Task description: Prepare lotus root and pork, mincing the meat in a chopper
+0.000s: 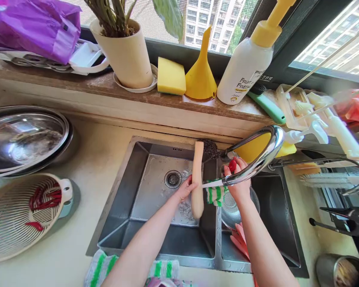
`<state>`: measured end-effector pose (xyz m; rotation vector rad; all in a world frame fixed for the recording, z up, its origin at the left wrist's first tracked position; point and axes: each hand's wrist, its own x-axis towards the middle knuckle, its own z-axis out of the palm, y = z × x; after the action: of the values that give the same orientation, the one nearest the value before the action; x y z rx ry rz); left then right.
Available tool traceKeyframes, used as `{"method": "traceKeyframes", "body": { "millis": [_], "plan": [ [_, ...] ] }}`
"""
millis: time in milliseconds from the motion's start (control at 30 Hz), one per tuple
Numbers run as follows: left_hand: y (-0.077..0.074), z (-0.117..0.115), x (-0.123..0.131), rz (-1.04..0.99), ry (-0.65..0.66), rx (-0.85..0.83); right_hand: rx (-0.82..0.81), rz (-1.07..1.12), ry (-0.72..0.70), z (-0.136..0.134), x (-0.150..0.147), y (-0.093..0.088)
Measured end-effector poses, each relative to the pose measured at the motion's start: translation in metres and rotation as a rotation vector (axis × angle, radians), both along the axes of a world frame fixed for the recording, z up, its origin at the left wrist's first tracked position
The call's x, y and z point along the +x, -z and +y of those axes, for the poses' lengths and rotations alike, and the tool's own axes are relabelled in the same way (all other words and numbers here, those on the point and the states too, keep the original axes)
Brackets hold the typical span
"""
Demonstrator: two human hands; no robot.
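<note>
My left hand (186,189) is closed around the middle of a long, pale daikon-like root vegetable (198,203), held over the larger sink basin (143,187). A stream of water from the curved chrome faucet (257,159) reaches the vegetable. Behind the spout, my right hand (240,187) has its fingers closed on a small red object (232,165) near the faucet's base. What kind of thing it is, I cannot tell. A green-and-white striped cloth (215,195) hangs over the divider between the basins, close to my right wrist.
In the smaller basin lie a metal strainer (231,213) and pink gloves (239,240). A colander (6,215) with red chillies (46,197) and stacked steel bowls (26,137) stand left. The sill holds a plant pot (128,56), sponge (171,76), yellow funnel (201,77) and pump bottle (245,67).
</note>
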<state>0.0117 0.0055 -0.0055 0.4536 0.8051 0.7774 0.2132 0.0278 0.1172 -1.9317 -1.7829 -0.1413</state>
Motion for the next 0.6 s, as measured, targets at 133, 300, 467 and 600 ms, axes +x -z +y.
{"method": "traceKeyframes", "body": {
  "millis": [133, 300, 467, 600],
  "plan": [
    [-0.032, 0.006, 0.018, -0.131, -0.096, -0.077, 0.080, 0.020, 0.003, -0.010, 0.004, 0.024],
    [-0.058, 0.005, 0.011, -0.074, -0.175, -0.126, 0.049, 0.274, 0.032, -0.025, -0.004, 0.038],
    [-0.088, 0.004, -0.024, -0.009, -0.240, -0.120, 0.017, 0.692, 0.176, -0.046, -0.014, 0.008],
    [-0.109, -0.002, -0.052, -0.007, -0.402, -0.168, 0.126, 1.225, 0.406, -0.090, -0.031, 0.004]
  ]
}}
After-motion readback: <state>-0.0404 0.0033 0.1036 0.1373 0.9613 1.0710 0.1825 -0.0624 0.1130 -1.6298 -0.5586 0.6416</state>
